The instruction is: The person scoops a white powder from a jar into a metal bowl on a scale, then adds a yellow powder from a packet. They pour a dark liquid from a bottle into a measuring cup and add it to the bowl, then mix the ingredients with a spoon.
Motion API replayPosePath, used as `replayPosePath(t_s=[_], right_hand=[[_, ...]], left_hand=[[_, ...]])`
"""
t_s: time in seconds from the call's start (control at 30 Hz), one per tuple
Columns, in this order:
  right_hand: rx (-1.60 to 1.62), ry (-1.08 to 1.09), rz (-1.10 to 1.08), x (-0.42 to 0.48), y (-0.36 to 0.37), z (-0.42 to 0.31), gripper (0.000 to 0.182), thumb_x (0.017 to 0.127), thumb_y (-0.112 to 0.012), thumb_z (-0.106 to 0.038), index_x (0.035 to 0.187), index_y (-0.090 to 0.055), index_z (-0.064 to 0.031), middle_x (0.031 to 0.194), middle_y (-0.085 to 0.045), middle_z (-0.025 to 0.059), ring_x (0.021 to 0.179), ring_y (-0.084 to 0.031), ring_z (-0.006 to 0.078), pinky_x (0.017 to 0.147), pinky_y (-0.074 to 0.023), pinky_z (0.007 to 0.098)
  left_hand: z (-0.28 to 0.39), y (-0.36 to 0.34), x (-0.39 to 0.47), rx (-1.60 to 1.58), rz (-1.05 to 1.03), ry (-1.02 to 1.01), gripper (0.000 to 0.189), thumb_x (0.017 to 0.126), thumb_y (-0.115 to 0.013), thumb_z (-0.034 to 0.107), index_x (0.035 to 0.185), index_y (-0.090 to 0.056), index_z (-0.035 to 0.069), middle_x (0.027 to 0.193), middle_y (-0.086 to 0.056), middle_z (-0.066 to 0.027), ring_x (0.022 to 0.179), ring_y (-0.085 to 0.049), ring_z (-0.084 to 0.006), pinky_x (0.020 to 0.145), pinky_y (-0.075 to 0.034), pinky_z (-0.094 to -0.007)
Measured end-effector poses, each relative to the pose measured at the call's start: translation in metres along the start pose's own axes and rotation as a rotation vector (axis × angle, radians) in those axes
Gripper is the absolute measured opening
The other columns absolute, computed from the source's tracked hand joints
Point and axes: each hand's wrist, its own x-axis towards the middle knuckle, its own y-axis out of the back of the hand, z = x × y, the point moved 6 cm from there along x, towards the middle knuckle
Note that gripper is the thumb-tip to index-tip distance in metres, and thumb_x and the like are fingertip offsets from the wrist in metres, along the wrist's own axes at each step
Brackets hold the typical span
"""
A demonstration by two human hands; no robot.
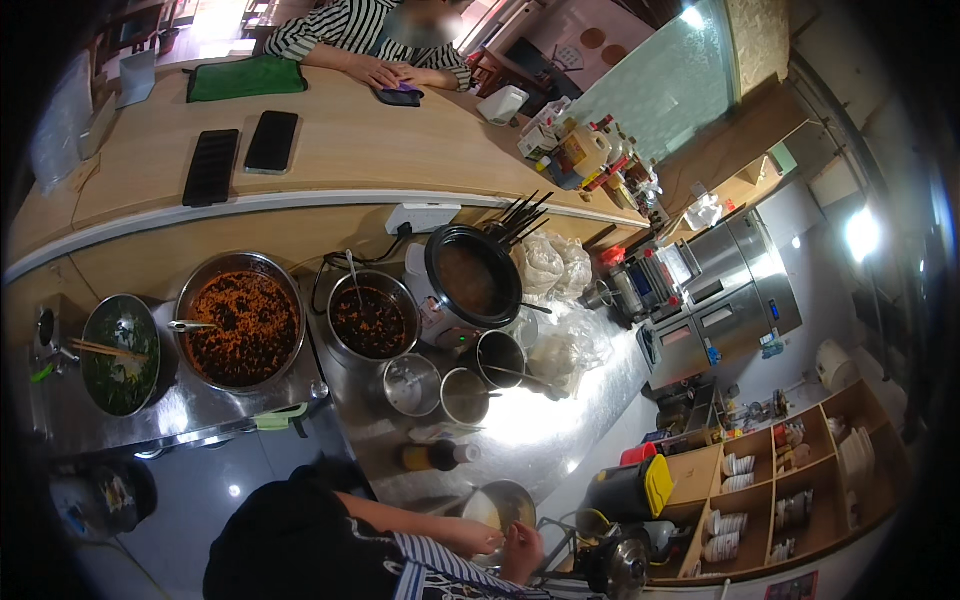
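Note:
At the bottom of the head view, my left hand (480,538) and my right hand (523,551) are close together with fingers curled, in front of a striped apron (442,564). Whether something small is between the fingers is too unclear to tell. Just beyond them is a metal bowl (517,496) with pale contents, partly covered by my left forearm. A dark bottle with a yellow label (431,455) is on the steel worktop (375,442) near that forearm.
Along the worktop are a pan of red chilli oil (244,330), a smaller pot of dark sauce (375,315), an electric cooker (472,274), metal pots (412,385) and a bowl of greens (120,356). Across the wooden counter (337,142), a person's hands (382,73) rest near a purple item.

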Motion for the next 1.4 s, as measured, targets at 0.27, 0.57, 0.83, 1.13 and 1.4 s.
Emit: replayPosePath(t_s=[0.27,0.57,0.83,1.13,1.4], right_hand=[[0.524,-0.370,-0.086,0.004,-0.017,0.079,0.030,0.090,-0.059,-0.020,0.110,-0.062,0.0017,0.097,-0.065,0.0092,0.081,-0.061,0.0152,0.069,-0.0494,0.0283],[0.430,-0.266,-0.133,0.001,-0.007,0.057,0.030,0.083,-0.064,-0.006,0.111,-0.063,0.0045,0.097,-0.067,0.0091,0.086,-0.062,0.0155,0.078,-0.0485,0.0258],[0.201,-0.104,-0.099,-0.001,0.002,0.041,0.015,0.081,-0.069,-0.012,0.091,-0.070,-0.0003,0.081,-0.069,0.0100,0.074,-0.064,0.0154,0.069,-0.0490,0.0275],[-0.024,0.045,-0.034,0.005,0.019,0.025,0.025,0.076,-0.073,-0.025,0.073,-0.066,-0.0015,0.068,-0.061,0.0173,0.064,-0.060,0.0324,0.060,-0.0451,0.0395],[0.050,0.211,0.022,0.005,0.011,0.000,0.015,0.078,-0.070,-0.015,0.087,-0.067,-0.0039,0.080,-0.064,0.0149,0.076,-0.062,0.0300,0.070,-0.0482,0.0371]], left_hand=[[-0.020,-0.010,0.024,0.161,-0.006,-0.132,0.028,0.083,-0.045,0.021,0.096,-0.050,-0.003,0.082,-0.058,-0.0178,0.076,-0.057,-0.0293,0.069,-0.043,-0.0410],[0.024,0.000,-0.002,-0.004,0.047,0.175,0.035,0.093,-0.040,0.027,0.114,-0.048,0.000,0.085,-0.062,-0.0159,0.074,-0.060,-0.0253,0.064,-0.046,-0.0367],[0.005,-0.003,0.013,-0.073,0.047,0.198,0.050,0.094,-0.040,0.029,0.138,-0.034,0.005,0.083,-0.061,-0.0140,0.063,-0.058,-0.0216,0.055,-0.046,-0.0334],[-0.021,-0.004,0.022,-0.037,0.145,0.176,0.065,0.092,-0.040,0.030,0.148,-0.017,0.009,0.080,-0.059,-0.0140,0.065,-0.056,-0.0210,0.058,-0.045,-0.0334],[-0.008,0.003,0.011,-0.052,0.182,0.156,0.063,0.090,-0.039,0.024,0.147,-0.019,0.007,0.083,-0.062,-0.0159,0.058,-0.057,-0.0210,0.051,-0.045,-0.0311]])
